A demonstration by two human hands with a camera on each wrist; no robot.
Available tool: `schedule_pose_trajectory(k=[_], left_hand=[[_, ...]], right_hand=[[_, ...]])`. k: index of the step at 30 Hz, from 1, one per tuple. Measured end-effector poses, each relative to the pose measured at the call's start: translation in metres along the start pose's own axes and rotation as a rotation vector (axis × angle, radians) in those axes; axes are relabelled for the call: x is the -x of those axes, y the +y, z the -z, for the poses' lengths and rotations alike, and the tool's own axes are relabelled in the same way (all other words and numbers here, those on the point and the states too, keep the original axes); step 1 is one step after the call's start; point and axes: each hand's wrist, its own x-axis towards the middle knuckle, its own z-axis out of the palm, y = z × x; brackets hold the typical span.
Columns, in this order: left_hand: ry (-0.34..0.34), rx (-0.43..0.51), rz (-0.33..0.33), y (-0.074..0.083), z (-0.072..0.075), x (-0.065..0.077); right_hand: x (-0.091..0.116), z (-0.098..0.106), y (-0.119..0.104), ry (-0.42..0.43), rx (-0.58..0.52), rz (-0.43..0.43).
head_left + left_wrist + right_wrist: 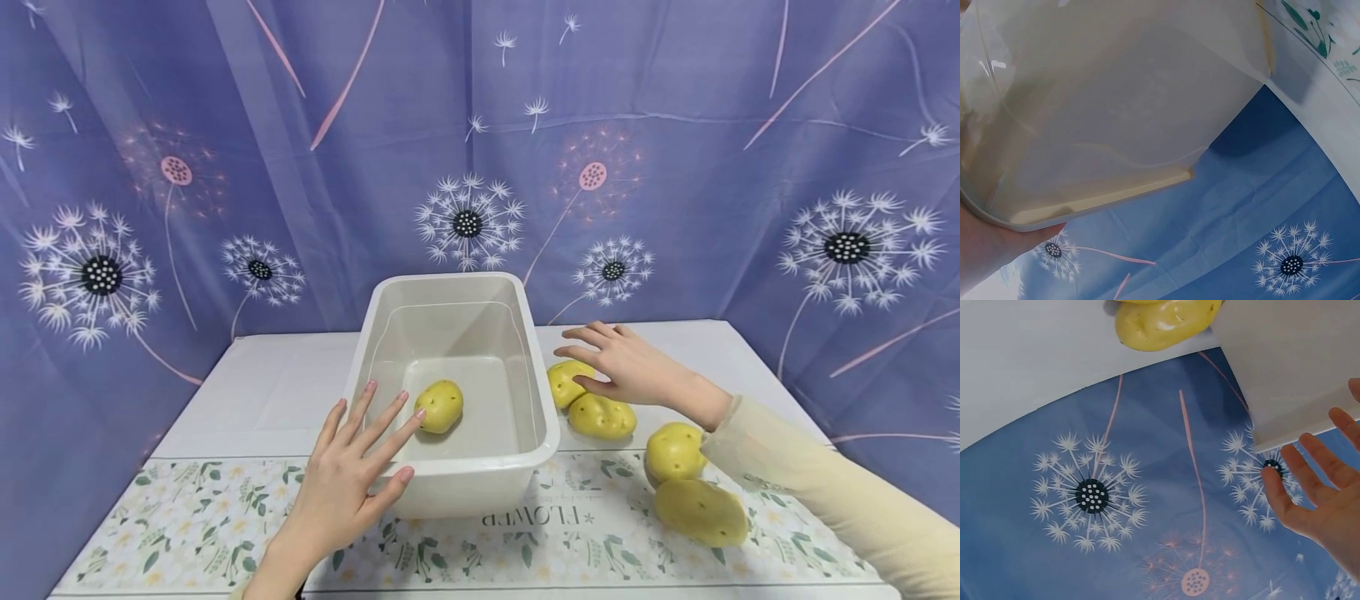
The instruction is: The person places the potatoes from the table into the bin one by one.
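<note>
A pale grey plastic basin (468,492) has one yellow potato (444,403) on its floor. Over its near left rim lies my left hand (337,479), fingers straight and spread, gripping nothing. In the left wrist view the basin wall (1141,94) fills most of the picture, and part of the hand (997,250) shows at the rim. To the basin's right, my right hand (626,365) is held above two potatoes, one rounder (567,385) and one longer (602,417). Its fingers are relaxed and apart, with nothing in them; the right wrist view shows the palm (1329,506) beside the basin.
Two more potatoes, a round one (673,452) and a long one (701,511), lie close together at the near right, by the right sleeve (795,479). A flowered cloth strip (202,525) runs along the table's front. Behind the table hangs a blue dandelion curtain (360,217).
</note>
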Motion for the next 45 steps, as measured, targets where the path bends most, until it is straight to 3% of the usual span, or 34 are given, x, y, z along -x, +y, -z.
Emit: schedule_pose_trajectory(k=[45], left_hand=[[0.013,-0.010,0.002,0.000,0.000,0.001]], right_hand=[[0.036,-0.046,-0.001,-0.028,-0.059,-0.044]])
